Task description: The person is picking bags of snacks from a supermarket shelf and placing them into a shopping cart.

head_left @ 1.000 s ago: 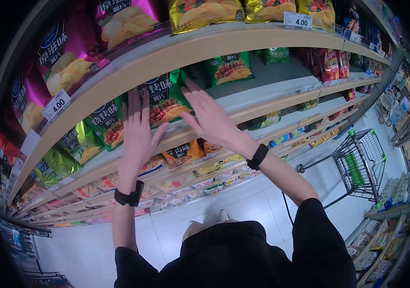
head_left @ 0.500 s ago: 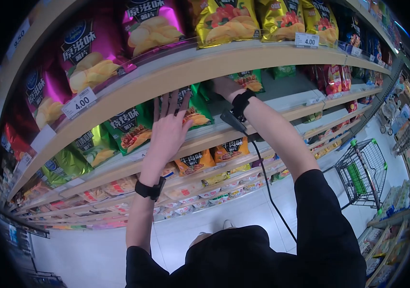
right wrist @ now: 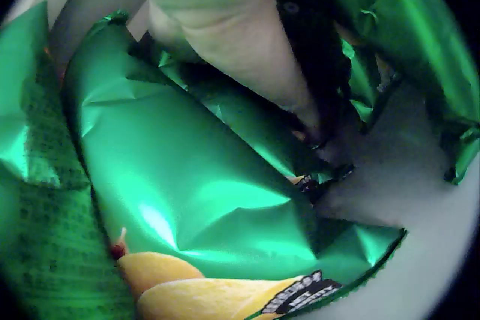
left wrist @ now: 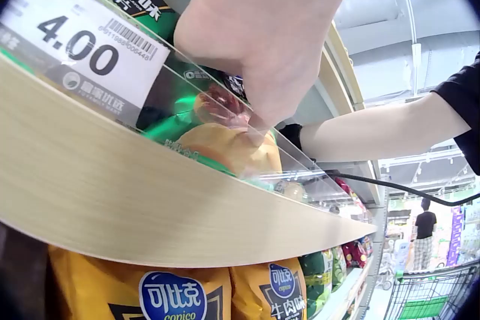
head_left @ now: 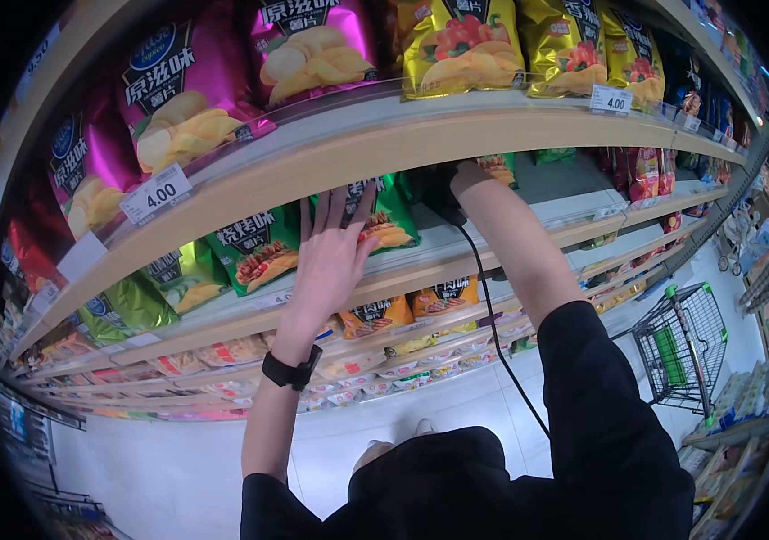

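My left hand lies flat with straight fingers against the front of a green chip bag on the second shelf. In the left wrist view the left hand touches that green bag above the clear shelf rail. My right forearm reaches deep into the same shelf, and the upper shelf board hides the hand in the head view. The right wrist view shows my right hand pushed down between crumpled green bags. Its fingertips are lost in shadow.
Purple chip bags and yellow bags fill the shelf above, behind a 4.00 price tag. Orange bags stand one shelf lower. A wire shopping cart stands on the white floor to my right.
My right hand went from the shelf front deep in behind the green bags. My left hand shifted right along the bags and stays flat on them.
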`<state>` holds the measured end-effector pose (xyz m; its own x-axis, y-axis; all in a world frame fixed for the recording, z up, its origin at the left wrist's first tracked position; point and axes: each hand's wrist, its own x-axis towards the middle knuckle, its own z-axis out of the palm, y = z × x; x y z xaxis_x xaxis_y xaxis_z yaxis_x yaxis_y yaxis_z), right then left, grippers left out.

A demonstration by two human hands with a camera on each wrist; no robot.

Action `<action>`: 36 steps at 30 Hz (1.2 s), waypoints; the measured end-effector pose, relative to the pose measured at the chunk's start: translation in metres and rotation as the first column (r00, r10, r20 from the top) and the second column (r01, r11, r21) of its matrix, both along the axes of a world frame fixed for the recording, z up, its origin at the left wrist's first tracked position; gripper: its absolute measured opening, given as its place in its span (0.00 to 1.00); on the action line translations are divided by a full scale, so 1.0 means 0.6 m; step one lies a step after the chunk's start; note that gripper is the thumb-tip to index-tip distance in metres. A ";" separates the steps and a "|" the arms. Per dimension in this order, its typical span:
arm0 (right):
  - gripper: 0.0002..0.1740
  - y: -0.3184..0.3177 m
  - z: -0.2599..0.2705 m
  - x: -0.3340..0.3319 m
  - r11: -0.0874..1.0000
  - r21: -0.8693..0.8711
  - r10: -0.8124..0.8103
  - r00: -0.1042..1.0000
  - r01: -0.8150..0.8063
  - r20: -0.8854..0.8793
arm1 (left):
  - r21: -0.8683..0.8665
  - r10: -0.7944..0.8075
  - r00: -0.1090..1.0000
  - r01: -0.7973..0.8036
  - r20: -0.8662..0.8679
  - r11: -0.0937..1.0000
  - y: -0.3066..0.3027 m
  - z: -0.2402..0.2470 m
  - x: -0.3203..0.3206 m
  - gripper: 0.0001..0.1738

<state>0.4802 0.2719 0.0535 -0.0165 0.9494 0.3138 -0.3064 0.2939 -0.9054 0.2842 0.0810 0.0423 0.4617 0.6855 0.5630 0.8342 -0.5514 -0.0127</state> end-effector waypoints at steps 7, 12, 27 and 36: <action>0.25 -0.001 -0.005 -0.007 1.000 -0.003 -0.004 1.000 0.004 -0.013 | 0.028 -0.009 1.000 0.008 0.029 1.000 0.003 -0.002 0.002 0.37; 0.25 -0.006 -0.004 -0.011 1.000 -0.001 0.002 1.000 -0.002 -0.020 | 0.060 -0.001 1.000 0.001 -0.010 0.998 0.004 -0.003 0.001 0.37; 0.26 -0.075 0.041 0.083 0.994 0.009 0.111 0.993 -0.112 0.036 | 0.157 0.002 1.000 -0.004 0.013 0.988 -0.005 -0.015 0.008 0.32; 0.26 -0.160 0.039 0.035 0.999 -0.018 0.047 0.757 -0.046 0.652 | 0.150 0.012 0.999 -0.016 0.033 0.989 -0.008 -0.033 0.002 0.28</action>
